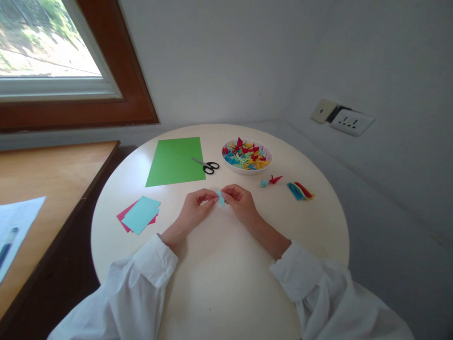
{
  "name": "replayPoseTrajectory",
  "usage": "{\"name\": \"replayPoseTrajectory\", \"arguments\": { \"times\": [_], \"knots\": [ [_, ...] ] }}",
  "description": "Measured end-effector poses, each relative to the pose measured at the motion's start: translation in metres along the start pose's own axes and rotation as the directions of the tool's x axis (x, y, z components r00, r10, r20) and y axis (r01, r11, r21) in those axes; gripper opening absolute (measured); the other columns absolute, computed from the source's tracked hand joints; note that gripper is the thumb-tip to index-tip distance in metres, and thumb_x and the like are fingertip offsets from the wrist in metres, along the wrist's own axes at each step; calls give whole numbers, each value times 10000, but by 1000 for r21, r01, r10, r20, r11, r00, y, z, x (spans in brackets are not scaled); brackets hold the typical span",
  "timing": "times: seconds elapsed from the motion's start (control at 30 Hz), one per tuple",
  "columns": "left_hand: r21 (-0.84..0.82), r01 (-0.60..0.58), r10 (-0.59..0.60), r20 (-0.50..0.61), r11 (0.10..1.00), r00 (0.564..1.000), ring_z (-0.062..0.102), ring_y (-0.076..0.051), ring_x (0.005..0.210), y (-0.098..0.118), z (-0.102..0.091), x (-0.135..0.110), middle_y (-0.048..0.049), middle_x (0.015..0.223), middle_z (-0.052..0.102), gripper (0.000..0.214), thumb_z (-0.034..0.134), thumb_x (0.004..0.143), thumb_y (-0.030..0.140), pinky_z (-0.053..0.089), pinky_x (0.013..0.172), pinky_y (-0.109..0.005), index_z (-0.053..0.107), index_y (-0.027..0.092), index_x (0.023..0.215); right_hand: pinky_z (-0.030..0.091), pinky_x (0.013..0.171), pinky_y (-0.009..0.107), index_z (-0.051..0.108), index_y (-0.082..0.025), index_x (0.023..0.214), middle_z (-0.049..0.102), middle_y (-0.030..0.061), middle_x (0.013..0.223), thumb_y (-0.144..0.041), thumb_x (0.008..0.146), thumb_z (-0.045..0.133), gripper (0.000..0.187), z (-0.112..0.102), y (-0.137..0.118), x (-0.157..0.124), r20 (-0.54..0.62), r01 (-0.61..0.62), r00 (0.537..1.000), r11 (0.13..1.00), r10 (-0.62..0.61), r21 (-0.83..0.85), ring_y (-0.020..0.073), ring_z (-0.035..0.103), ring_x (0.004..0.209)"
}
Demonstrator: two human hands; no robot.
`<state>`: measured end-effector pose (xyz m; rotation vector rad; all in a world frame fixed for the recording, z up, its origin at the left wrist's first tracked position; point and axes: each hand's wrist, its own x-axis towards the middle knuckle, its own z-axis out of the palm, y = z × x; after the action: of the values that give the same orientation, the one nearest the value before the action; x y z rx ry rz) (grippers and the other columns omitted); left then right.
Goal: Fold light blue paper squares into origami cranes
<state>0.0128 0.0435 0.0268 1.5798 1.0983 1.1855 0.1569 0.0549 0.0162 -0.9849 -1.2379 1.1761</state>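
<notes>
Between my two hands, over the middle of the round table, is a small folded piece of light blue paper [221, 198]. My left hand [199, 204] pinches its left side with thumb and forefinger. On the other side, the fingertips of my right hand [240, 200] close on it too. Its exact folded shape is partly covered by my fingers. To the right of my hands lie a red paper crane [275, 179] and a small light blue folded paper piece [264, 183].
A white bowl [244, 171] full of colourful paper cranes stands at the back. Scissors [209, 167] overlap a green sheet [177, 163]. Light blue and pink paper squares [141, 215] lie left; coloured strips [300, 191] lie right. A wooden desk [71, 174] adjoins the round table [219, 283].
</notes>
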Motion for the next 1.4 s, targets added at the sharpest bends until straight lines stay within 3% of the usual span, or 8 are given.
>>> {"name": "replayPoseTrajectory", "arguments": {
  "times": [0.37,0.53,1.03,1.4],
  "knots": [
    [-35,72,-74,-83,997,994,588,-136,643,2,-1,2,-51,705,661,153,628,656,273,453,622,-247,635,130,711,444,553,253,671,-171,763,624,-2,609,-286,668,573,179,-2,-5,-2,44,28,999,998,-26,-61,104,525,543],
    [-85,77,-84,-75,993,994,606,-152,717,5,-2,2,-67,784,669,178,628,662,271,466,700,-276,640,132,773,460,575,264,688,-178,800,652,5,657,-260,646,586,202,-2,-4,-2,45,17,999,999,-15,-46,112,547,572],
    [-85,79,-85,-80,993,993,615,-162,733,7,-2,1,-75,793,673,200,642,666,293,470,707,-280,639,126,777,463,584,265,695,-179,805,648,1,643,-265,649,586,209,-2,-5,-3,29,-8,1000,999,9,-37,113,548,579],
    [-61,86,-92,-101,994,991,573,-126,635,9,-2,1,-37,688,651,183,635,675,305,433,607,-233,630,123,701,446,595,265,667,-164,768,642,-8,640,-226,608,629,175,0,-7,-4,77,-37,996,999,35,23,109,552,588]
  ]
}}
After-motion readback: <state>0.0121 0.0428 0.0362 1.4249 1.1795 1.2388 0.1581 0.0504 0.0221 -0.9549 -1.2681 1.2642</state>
